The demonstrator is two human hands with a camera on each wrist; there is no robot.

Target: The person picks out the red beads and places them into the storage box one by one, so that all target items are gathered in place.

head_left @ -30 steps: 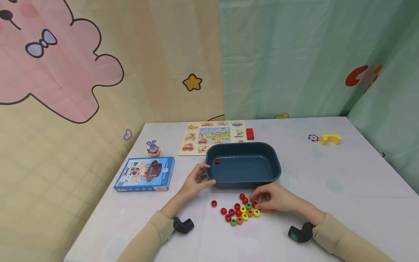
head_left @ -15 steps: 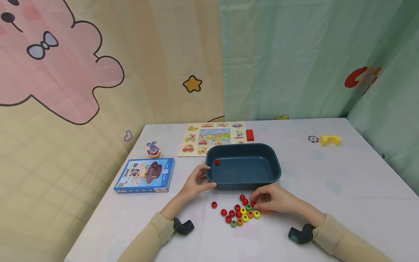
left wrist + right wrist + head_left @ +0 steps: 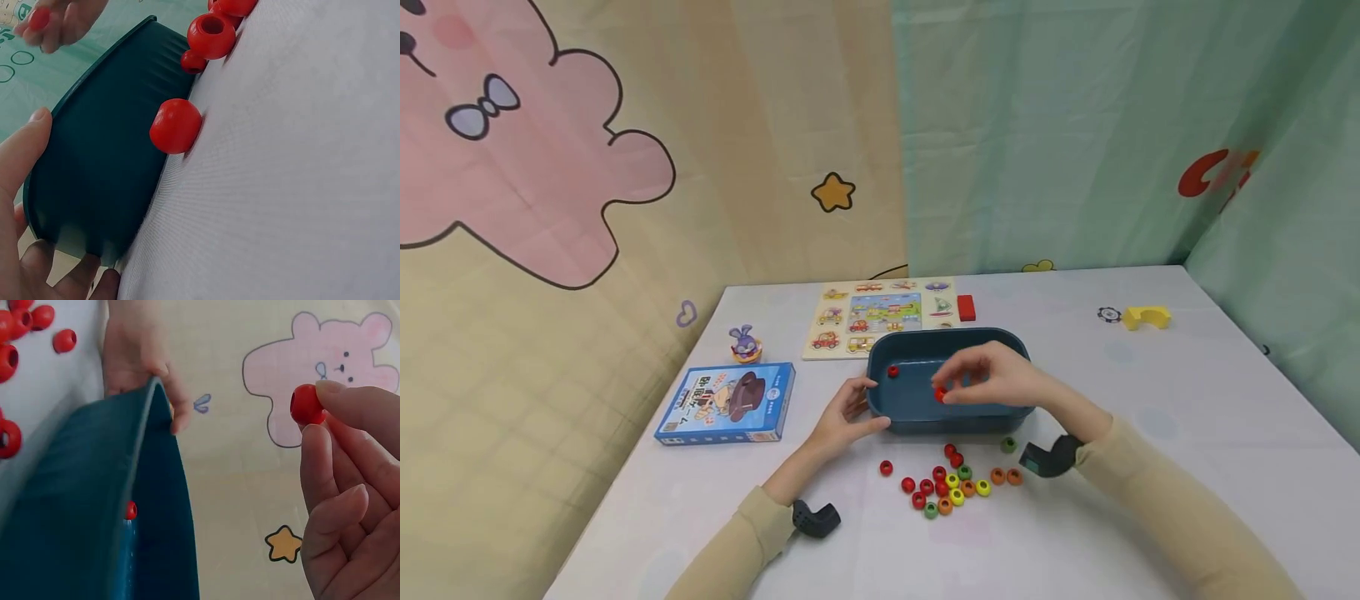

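Observation:
My right hand (image 3: 996, 379) is over the dark blue plastic tub (image 3: 943, 423), pinching a red bead (image 3: 306, 405) between thumb and fingertip. In the right wrist view, the bead's hole faces sideways. At the tub's left end, my left hand (image 3: 847, 414) grips the corner, with the thumb along the near side and the fingers round the end wall. Another red bead (image 3: 892, 371) lies inside the tub, towards its left end. In front of the tub, several red beads (image 3: 919, 500) are scattered with yellow beads (image 3: 957, 497), green beads (image 3: 965, 472) and orange beads (image 3: 997, 476).
Behind the tub lies a wooden picture puzzle board (image 3: 820, 325) with a red block (image 3: 966, 307) beside it. To the left are a blue game box (image 3: 726, 402) and a purple rabbit figure (image 3: 746, 343). A yellow arched block (image 3: 1146, 317) sits at the far right.
My right hand has lifted a red bead from the group and carried it up over the tub, uncovering a green and orange beads. My left hand keeps its grip on the tub.

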